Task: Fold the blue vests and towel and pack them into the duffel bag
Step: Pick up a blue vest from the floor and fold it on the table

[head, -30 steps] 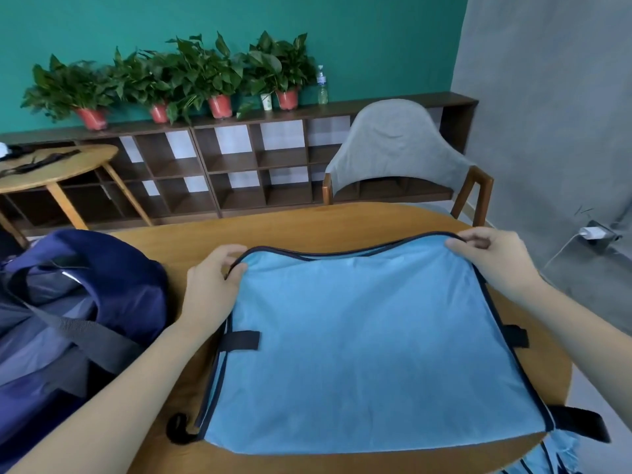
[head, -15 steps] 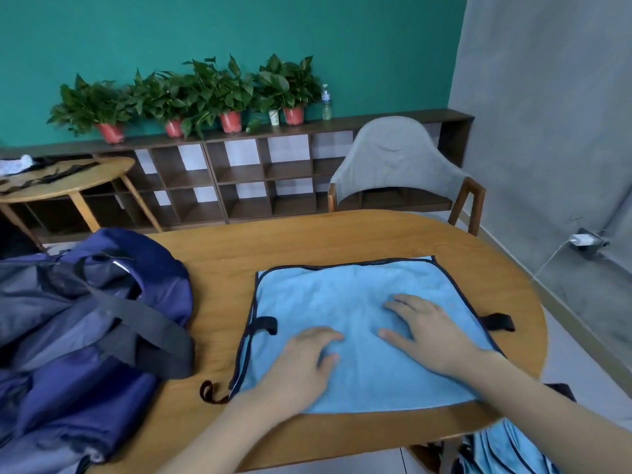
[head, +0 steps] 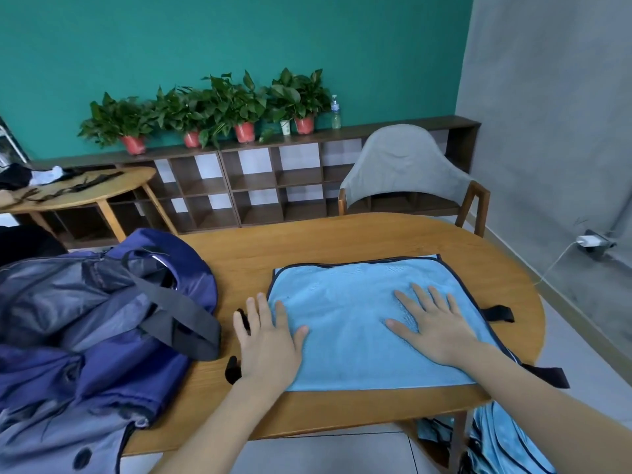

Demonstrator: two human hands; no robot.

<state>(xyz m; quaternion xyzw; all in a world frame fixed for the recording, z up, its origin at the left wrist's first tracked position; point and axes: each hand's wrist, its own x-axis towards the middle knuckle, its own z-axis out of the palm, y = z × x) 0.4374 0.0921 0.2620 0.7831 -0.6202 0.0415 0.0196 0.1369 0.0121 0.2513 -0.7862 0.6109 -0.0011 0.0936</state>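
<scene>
We saw a light blue mesh vest with dark piping [head: 359, 323], folded into a flat rectangle, lying on the oval wooden table [head: 342, 241] near its front edge. The left hand [head: 268, 343] lay flat, palm down, over the vest's left edge, its fingers straight and spread apart; the outer fingers reached past the fabric onto the wood. The right hand [head: 434, 323] pressed flat on the right half of the vest, fingers likewise straight and fanned, gripping nothing. Short black straps [head: 497, 313] stuck out from the vest's right side, and another black strap end showed beside the left wrist. The large navy and grey fabric duffel bag [head: 85, 336] slumped on the left end of the table, just beside the left hand, with a dark grey webbing handle [head: 178, 323] draped across it. More light blue fabric [head: 502, 443] hung below the table edge at the lower right. Behind the table stood a grey upholstered chair [head: 407, 165] and a low wooden shelf [head: 253, 186] carrying potted plants [head: 219, 107].
</scene>
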